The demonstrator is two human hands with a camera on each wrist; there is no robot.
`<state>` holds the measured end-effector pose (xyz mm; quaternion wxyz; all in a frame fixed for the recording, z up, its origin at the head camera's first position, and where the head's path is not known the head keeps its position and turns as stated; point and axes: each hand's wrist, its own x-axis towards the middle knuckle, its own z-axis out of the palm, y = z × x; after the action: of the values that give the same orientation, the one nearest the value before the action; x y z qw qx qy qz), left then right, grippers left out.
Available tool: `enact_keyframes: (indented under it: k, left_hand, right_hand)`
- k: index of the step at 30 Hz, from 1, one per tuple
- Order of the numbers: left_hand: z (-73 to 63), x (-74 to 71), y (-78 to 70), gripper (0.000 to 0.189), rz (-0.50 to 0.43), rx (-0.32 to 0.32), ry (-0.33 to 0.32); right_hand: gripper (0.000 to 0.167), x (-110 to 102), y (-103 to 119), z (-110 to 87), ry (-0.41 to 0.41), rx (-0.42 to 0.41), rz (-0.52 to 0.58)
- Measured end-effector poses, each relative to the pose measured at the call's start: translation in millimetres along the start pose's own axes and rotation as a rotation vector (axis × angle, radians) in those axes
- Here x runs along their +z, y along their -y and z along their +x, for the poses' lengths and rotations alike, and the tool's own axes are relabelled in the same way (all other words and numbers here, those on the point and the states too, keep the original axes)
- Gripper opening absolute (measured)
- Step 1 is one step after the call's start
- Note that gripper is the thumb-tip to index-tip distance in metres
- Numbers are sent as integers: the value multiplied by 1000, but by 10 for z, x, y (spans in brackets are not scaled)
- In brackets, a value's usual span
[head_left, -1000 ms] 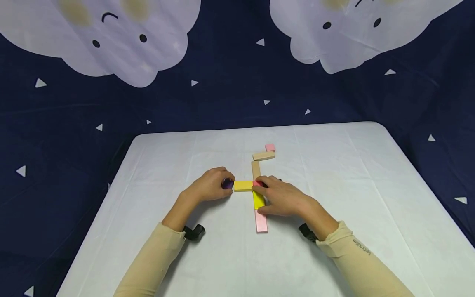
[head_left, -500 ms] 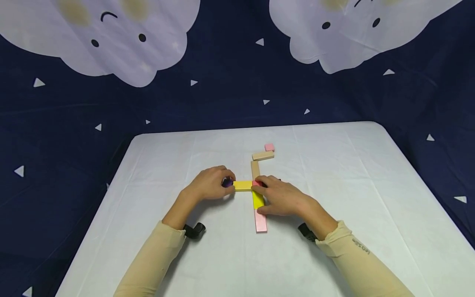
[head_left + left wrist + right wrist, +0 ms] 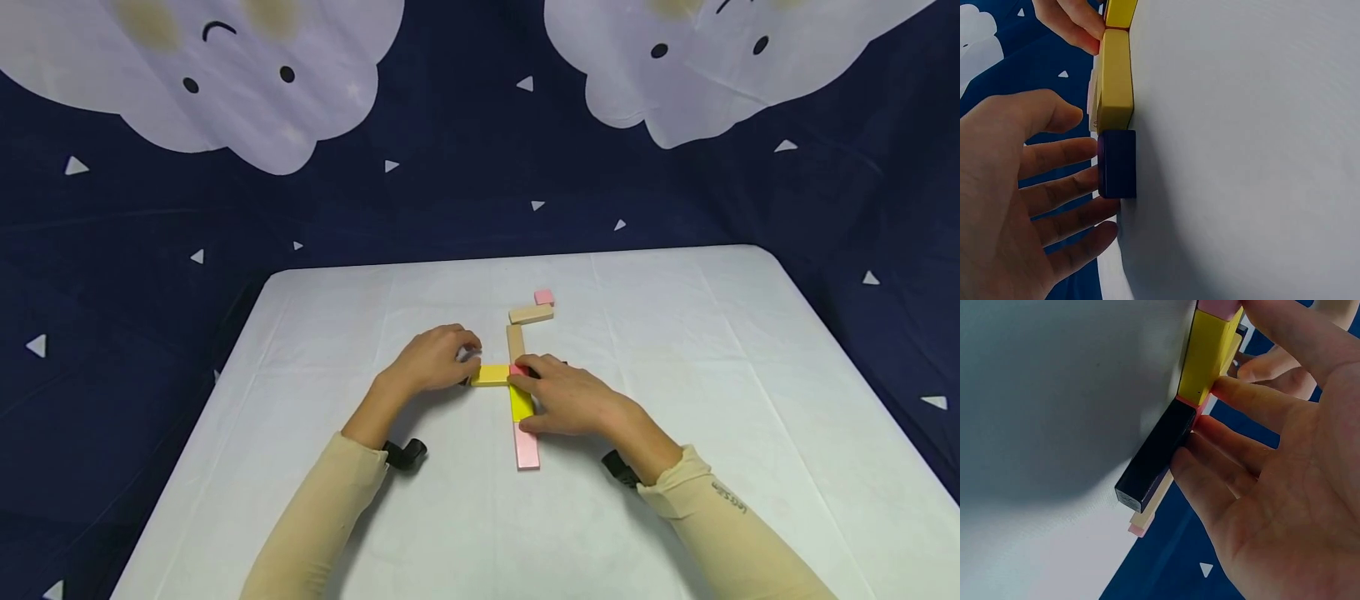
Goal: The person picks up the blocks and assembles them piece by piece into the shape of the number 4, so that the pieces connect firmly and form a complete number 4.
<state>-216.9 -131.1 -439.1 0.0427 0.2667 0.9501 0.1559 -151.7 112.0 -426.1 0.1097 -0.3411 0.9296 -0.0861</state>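
Note:
Flat wooden blocks form a cross on the table. My left hand [image 3: 435,358] hovers over its left arm, where a dark purple block [image 3: 1117,164] adjoins a yellow block [image 3: 491,376]. In the left wrist view the fingers are spread behind the purple block, the thumb held off it. Whether fingertips touch it is unclear. My right hand [image 3: 573,400] rests its extended fingers on the middle: a red block [image 3: 517,369], a second yellow block [image 3: 521,404] and a black block [image 3: 1157,456] under the palm. A pink block [image 3: 527,447] forms the near end, by the right thumb.
Beyond the cross's centre, a bare wood block [image 3: 515,340] points away. Another plain block [image 3: 532,314] lies crosswise behind it, with a small pink block [image 3: 544,297] at its far end. White cloth covers the table [image 3: 360,317]; a dark blue curtain [image 3: 465,208] hangs behind.
My left thumb and fingers have loosened from the purple block, and the hand has shifted slightly up and right. The right hand and the blocks look unmoved.

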Motion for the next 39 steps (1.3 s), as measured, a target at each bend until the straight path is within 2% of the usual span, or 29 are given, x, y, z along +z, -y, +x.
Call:
enact_keyframes:
  k: [12, 20, 27, 33, 39]
  left_hand:
    - [270, -12, -117, 33, 1, -14, -95]
    - [543, -17, -243, 35, 23, -34, -81]
    - [767, -9, -346, 34, 15, -37, -102]
    - [888, 42, -422, 32, 2, -15, -119]
    - [957, 113, -449, 31, 5, -35, -103]
  right_hand:
    - [70, 4, -17, -1, 11, -8, -16]
    - [70, -15, -21, -6, -1, -21, -15]
    - [69, -4, -25, -5, 2, -25, -4]
    - [69, -10, -26, -17, -4, -26, -6]
    - [67, 0, -26, -14, -11, -42, 0]
